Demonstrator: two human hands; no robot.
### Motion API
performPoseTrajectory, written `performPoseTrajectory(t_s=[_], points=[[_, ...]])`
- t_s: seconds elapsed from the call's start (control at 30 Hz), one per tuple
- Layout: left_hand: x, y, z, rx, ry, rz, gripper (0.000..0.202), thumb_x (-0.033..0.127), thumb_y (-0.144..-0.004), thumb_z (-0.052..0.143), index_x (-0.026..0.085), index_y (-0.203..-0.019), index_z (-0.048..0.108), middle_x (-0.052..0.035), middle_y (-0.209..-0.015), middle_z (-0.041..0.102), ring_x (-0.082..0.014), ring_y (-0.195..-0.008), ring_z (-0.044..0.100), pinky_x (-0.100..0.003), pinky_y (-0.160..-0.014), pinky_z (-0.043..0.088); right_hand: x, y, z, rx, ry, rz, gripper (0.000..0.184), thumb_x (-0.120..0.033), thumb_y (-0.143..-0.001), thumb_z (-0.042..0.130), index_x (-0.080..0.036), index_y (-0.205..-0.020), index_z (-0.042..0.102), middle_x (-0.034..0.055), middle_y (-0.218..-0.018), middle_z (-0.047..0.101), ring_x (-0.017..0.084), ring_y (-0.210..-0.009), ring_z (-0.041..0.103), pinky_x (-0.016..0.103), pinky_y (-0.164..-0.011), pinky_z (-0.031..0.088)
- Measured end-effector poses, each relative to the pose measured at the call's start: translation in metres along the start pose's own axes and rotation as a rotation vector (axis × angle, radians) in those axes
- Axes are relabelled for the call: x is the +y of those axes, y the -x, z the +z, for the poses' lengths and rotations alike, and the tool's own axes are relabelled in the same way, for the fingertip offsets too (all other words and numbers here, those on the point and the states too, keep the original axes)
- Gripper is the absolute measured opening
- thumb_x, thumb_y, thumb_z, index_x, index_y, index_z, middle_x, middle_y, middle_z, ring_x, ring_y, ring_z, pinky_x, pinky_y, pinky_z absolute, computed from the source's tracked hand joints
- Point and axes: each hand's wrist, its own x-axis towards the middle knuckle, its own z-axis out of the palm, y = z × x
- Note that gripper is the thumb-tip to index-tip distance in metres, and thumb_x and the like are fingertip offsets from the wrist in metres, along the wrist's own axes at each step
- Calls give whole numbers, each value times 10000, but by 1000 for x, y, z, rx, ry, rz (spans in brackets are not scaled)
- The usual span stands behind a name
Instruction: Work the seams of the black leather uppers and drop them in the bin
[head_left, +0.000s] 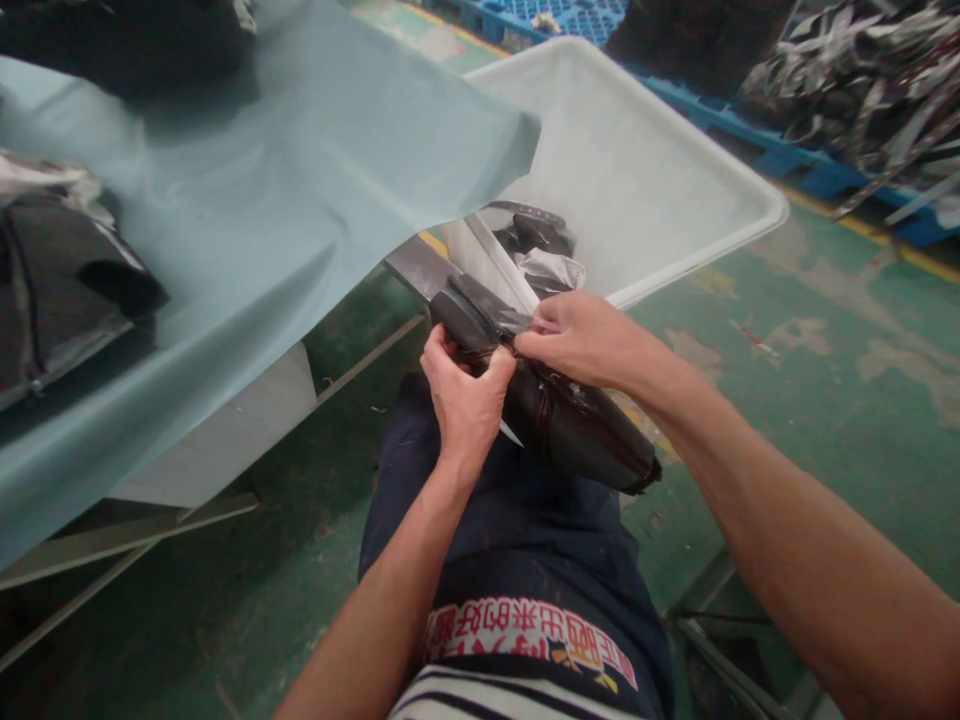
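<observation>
A dark, glossy rolled bundle [592,435] lies across my lap, one end toward the white bin. My left hand [465,395] is closed around the bundle's upper end, fingers wrapped over it. My right hand [581,335] is closed in a pinch at the same end, on a thin pale strip I cannot make out. A small white sliver shows just under my left hand.
A big white plastic bin [675,180] stands ahead with dark pieces and clear wrapping inside. A table draped in pale blue sheet [262,200] fills the left, with dark goods on it. Blue pallets [787,160] with tangled black-and-white straps stand at the back right. The floor is green.
</observation>
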Motion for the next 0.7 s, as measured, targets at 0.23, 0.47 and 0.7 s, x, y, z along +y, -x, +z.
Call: performPoseTrajectory(t_s=[0.23, 0.47, 0.7], points=[[5, 0, -1, -15, 9, -16, 697, 308, -800, 853, 187, -1412, 542, -137, -1361, 641, -256, -1230, 673, -371, -1029, 574, 22, -6, 0, -26, -190, -141, 233, -329, -902, 603, -226, -726, 490, -52, -649, 464, 127, -654, 430, 295, -615, 269], [14, 0, -3, -32, 50, -53, 659, 315, -813, 826, 174, -1395, 551, -145, -1390, 658, -241, -1205, 699, -347, -1001, 584, 17, 1, -1, -30, -178, -140, 229, -358, -886, 635, -225, -745, 513, -39, -675, 492, 137, -669, 467, 293, -623, 302], [26, 0, -7, -71, 49, -106, 637, 328, -809, 837, 183, -1378, 588, -130, -1354, 701, -233, -1115, 726, -341, -945, 602, 23, -6, -2, -128, -277, -146, 221, -352, -891, 637, -230, -728, 550, -22, -659, 511, 152, -646, 473, 294, -589, 317]])
